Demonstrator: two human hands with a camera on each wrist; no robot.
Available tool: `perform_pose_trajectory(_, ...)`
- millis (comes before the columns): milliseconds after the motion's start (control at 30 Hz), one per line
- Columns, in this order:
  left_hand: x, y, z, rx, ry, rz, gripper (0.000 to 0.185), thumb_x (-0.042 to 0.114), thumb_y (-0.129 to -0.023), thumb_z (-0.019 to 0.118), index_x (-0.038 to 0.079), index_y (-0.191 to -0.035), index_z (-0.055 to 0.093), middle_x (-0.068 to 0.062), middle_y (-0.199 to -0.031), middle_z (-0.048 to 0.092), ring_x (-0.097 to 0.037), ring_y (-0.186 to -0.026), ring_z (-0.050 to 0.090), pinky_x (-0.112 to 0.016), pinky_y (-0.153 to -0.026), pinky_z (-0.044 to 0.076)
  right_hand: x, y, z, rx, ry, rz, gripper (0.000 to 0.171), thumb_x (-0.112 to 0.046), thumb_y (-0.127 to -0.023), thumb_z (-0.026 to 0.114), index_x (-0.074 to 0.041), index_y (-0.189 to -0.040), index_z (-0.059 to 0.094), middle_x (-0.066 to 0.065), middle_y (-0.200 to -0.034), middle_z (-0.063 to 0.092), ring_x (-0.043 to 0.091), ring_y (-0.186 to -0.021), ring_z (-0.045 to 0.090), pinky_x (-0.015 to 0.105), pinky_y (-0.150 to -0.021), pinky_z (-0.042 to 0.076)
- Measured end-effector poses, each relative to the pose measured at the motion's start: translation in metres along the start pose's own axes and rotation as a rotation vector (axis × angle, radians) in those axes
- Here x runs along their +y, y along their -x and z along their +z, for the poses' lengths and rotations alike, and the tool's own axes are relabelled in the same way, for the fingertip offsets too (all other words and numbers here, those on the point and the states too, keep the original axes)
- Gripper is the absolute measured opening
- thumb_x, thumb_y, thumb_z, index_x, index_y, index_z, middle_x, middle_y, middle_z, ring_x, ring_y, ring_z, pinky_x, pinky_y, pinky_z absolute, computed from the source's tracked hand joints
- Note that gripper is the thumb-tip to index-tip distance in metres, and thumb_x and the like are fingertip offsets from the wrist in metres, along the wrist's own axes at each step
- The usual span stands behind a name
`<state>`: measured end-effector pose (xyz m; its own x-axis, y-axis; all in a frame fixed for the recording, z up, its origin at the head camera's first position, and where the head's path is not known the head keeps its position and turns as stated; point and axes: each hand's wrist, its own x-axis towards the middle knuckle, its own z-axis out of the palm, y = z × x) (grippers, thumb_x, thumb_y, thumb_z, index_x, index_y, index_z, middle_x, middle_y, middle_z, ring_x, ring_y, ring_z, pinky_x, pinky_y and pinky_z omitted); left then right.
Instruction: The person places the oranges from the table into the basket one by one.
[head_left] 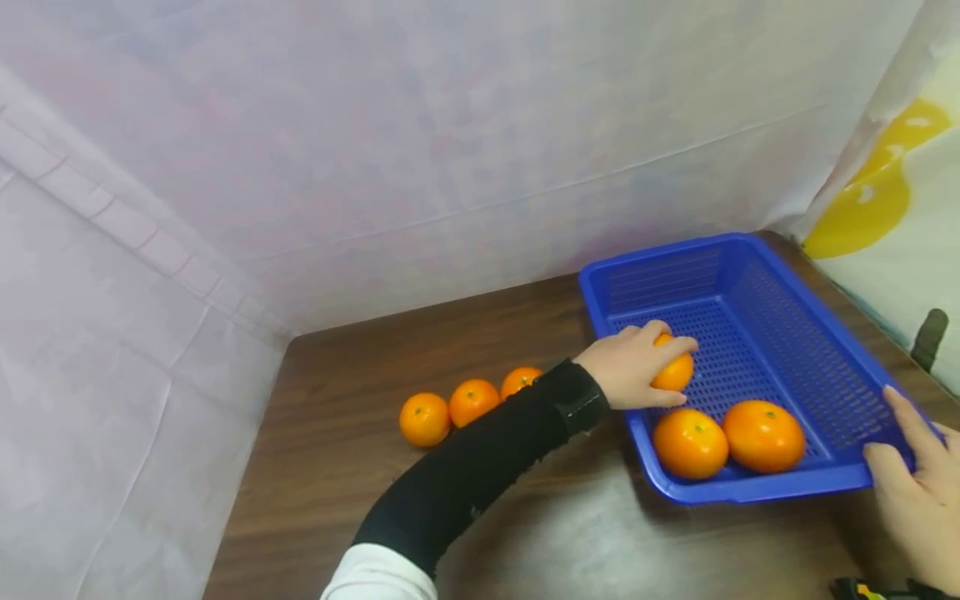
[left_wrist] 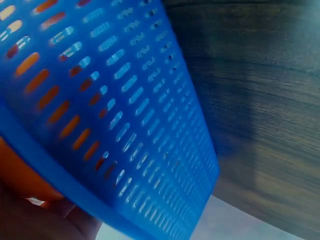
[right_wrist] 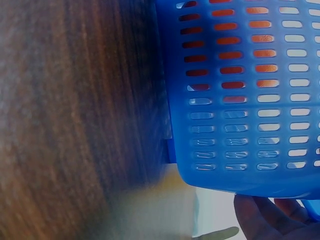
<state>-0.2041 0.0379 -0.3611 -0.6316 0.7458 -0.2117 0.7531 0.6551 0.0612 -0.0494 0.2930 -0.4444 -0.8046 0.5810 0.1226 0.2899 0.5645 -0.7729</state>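
A blue plastic basket [head_left: 738,358] with slotted walls stands on the right of the table. My left hand [head_left: 628,367] reaches over its left rim and grips an orange [head_left: 677,372], thumb on the near side and fingers over the top. Two more oranges sit side by side in the near end, a left one [head_left: 690,443] and a right one [head_left: 763,436]. My right hand [head_left: 918,483] holds the basket's near right corner by the rim. From the right wrist, its fingers [right_wrist: 247,215] show at the edge of the slotted wall [right_wrist: 240,182].
Three oranges lie in a row on the brown wooden table [head_left: 337,475]: a left one [head_left: 425,419], a middle one [head_left: 474,402] and a right one [head_left: 520,380], partly behind my left sleeve. A pale sheet [head_left: 450,167] hangs along the table's back edge.
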Motion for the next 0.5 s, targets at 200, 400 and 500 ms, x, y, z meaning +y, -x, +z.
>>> perform_pose_trajectory(200,0.000,-0.007,0.004,-0.021,-0.081,0.027,0.070,0.061,-0.095,0.058,0.040,-0.156,0.030,0.001,-0.148,0.042,-0.015,-0.115,0.053,-0.025,-0.089,0.052,-0.001,-0.001,0.001,0.009,0.026,0.004,0.071,-0.009,-0.089,0.043,-0.019,-0.159,0.032,0.041,-0.149,0.032,0.055,-0.137,0.029,0.062,-0.116,0.020)
perform_pose_trajectory(400,0.001,-0.014,0.005,-0.059,-0.089,-0.004,0.070,0.062,-0.094,0.059,0.044,-0.155,0.030,0.002,-0.152,0.040,-0.015,-0.121,0.053,-0.028,-0.090,0.053,-0.003,0.000,0.000,-0.009,0.076,0.021,0.071,-0.011,-0.091,0.041,-0.017,-0.160,0.027,0.042,-0.151,0.027,0.058,-0.138,0.026,0.068,-0.116,0.018)
perform_pose_trajectory(500,0.002,-0.018,0.005,-0.082,-0.099,-0.020,0.071,0.063,-0.093,0.058,0.045,-0.155,0.029,0.003,-0.155,0.038,-0.016,-0.124,0.053,-0.029,-0.093,0.052,-0.003,0.001,0.000,-0.011,0.085,0.025,0.070,-0.012,-0.091,0.040,-0.016,-0.160,0.026,0.042,-0.152,0.026,0.058,-0.138,0.025,0.068,-0.116,0.018)
